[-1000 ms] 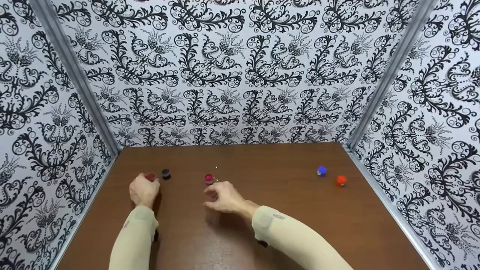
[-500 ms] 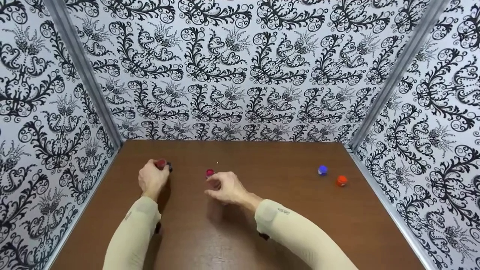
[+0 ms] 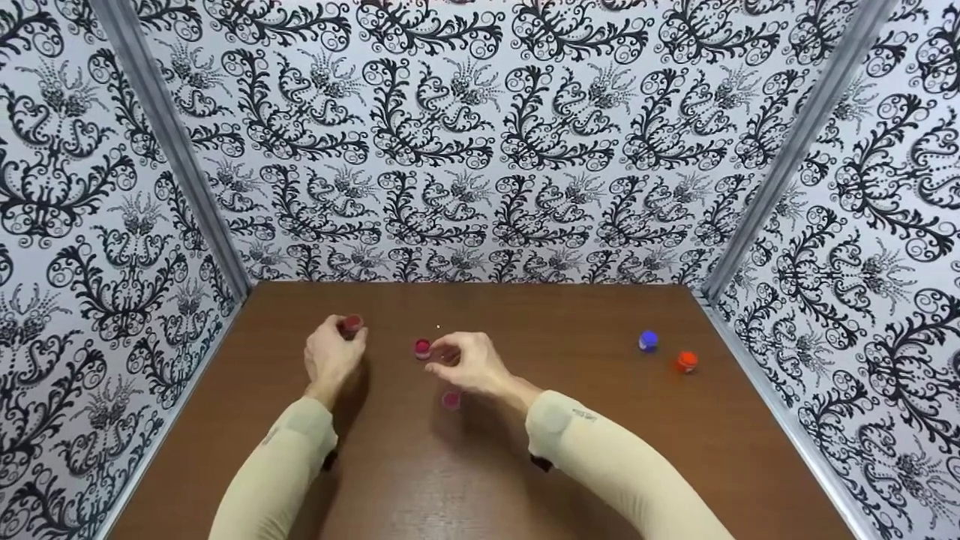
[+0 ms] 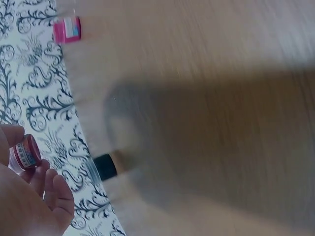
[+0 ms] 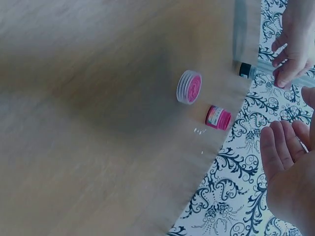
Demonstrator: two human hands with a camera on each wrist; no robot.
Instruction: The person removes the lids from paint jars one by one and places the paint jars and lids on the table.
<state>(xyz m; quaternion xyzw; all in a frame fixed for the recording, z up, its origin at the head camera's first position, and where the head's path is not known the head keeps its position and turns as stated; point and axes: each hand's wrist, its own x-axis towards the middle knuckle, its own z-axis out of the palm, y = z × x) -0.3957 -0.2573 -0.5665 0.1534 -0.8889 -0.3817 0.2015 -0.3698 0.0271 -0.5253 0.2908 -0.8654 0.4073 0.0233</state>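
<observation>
The left hand pinched a small red jar with a printed label above the brown wood-grain table. The right hand, loosely curved and holding nothing, was just beside a small pink plastic jar, near a round, ridged pink lid.

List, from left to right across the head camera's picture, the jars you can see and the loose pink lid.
Red jar in the left hand, pink jar, pink lid, blue jar, orange jar.
</observation>
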